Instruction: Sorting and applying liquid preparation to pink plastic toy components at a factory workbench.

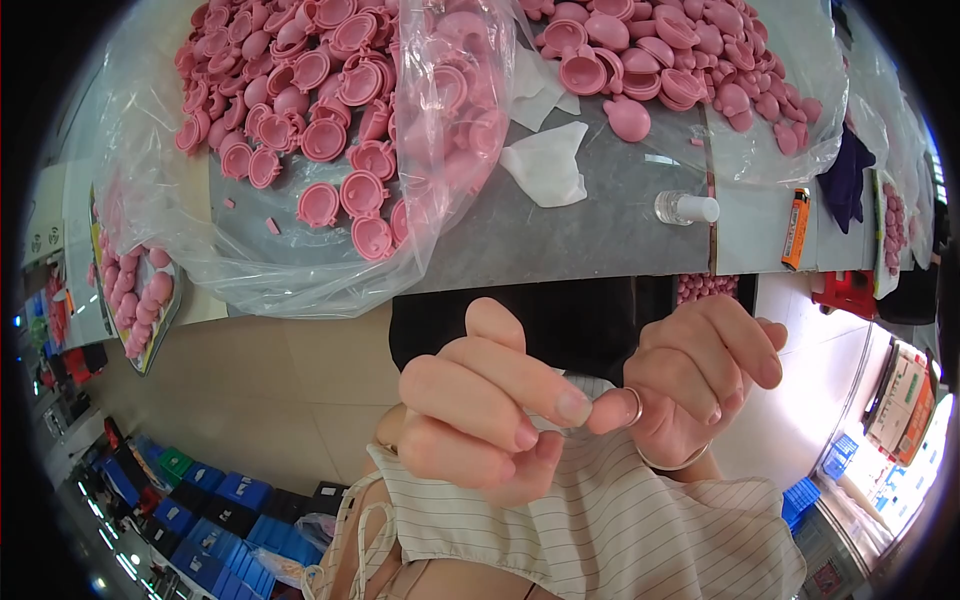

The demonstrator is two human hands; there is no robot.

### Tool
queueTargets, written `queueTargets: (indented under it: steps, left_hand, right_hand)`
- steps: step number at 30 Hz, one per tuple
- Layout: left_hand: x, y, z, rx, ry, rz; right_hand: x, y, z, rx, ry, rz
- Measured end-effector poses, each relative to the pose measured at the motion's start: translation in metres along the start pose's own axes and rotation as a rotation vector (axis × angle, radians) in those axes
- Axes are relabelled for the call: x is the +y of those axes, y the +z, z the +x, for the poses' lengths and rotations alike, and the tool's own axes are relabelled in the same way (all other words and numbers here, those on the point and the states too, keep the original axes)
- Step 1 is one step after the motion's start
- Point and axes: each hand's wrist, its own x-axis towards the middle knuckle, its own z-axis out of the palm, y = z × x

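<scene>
My left hand (475,410) is raised in front of my body with its fingers curled. One of its fingertips touches the tip of a ringed finger on my right hand (695,375). The other fingers of the right hand bend in over the palm, and no object shows in either hand. Beyond the hands is the grey worktable (600,240). On it, a clear plastic bag (330,290) lies around a heap of pink cup-shaped plastic parts (320,140). More pink rounded parts (680,50) are heaped at the back right, some closed like balls.
White cloths (550,165) lie mid-table. A small clear bottle with a white cap (685,208) and an orange tube-like item (795,228) rest near the front edge at right. A dark purple cloth (846,180) is beyond. Blue bins (215,545) stand on the floor at left.
</scene>
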Motion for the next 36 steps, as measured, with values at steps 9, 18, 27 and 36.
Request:
queueTargets:
  steps: [9,18,27,36]
  left_hand:
    - [0.000,0.009,-0.002,0.052,0.018,0.059]
    - [0.004,0.012,-0.006,0.062,-0.027,0.065]
    - [0.004,0.016,-0.009,0.102,-0.027,0.056]
    - [0.003,0.026,-0.009,0.243,-0.009,0.006]
  right_hand:
    - [0.002,0.001,0.004,-0.121,-0.061,-0.171]
    - [0.002,-0.001,0.002,-0.199,-0.139,-0.353]
    - [-0.004,-0.011,-0.002,-0.390,-0.140,-0.458]
    - [-0.002,-0.011,-0.001,-0.382,-0.177,-0.514]
